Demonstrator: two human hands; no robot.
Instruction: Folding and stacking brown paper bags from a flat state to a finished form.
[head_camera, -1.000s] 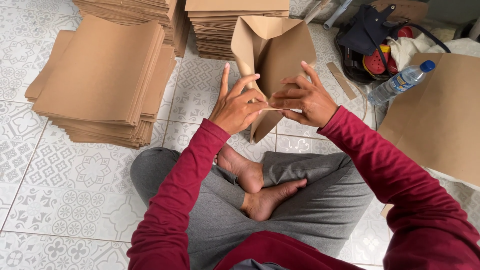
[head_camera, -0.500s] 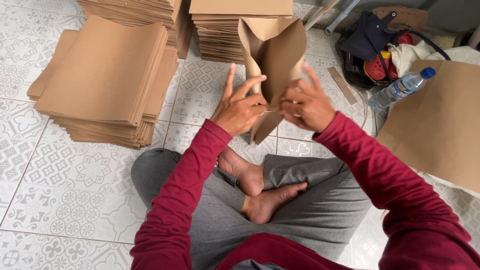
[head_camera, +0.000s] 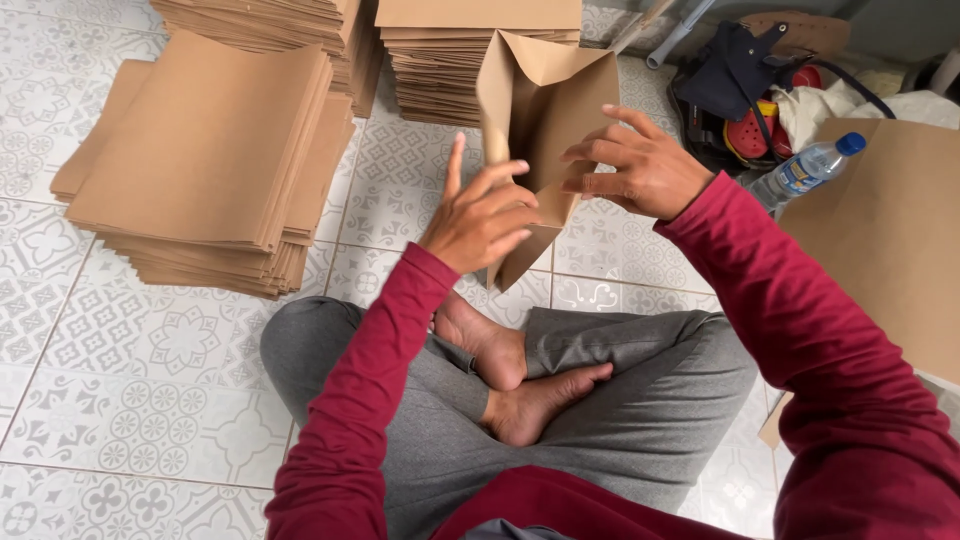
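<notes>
I sit cross-legged on a patterned tile floor and hold a half-folded brown paper bag (head_camera: 540, 110) upright in front of me. My left hand (head_camera: 478, 215) grips its lower left edge, thumb and fingers pinched on the paper. Higher up, my right hand (head_camera: 640, 165) holds the bag's right side, fingers curled against the fold. The bag's top is open and its lower end points down toward my feet.
A wide stack of flat brown sheets (head_camera: 205, 150) lies at the left, with taller stacks (head_camera: 440, 60) behind the bag. A large brown sheet (head_camera: 880, 240) lies at the right, beside a plastic water bottle (head_camera: 805, 170) and a dark bag with sandals (head_camera: 745, 90).
My right hand has risen from the bag's lower edge to its right side. The bag has turned and opened into a squarer shape. My left hand stays low on it.
</notes>
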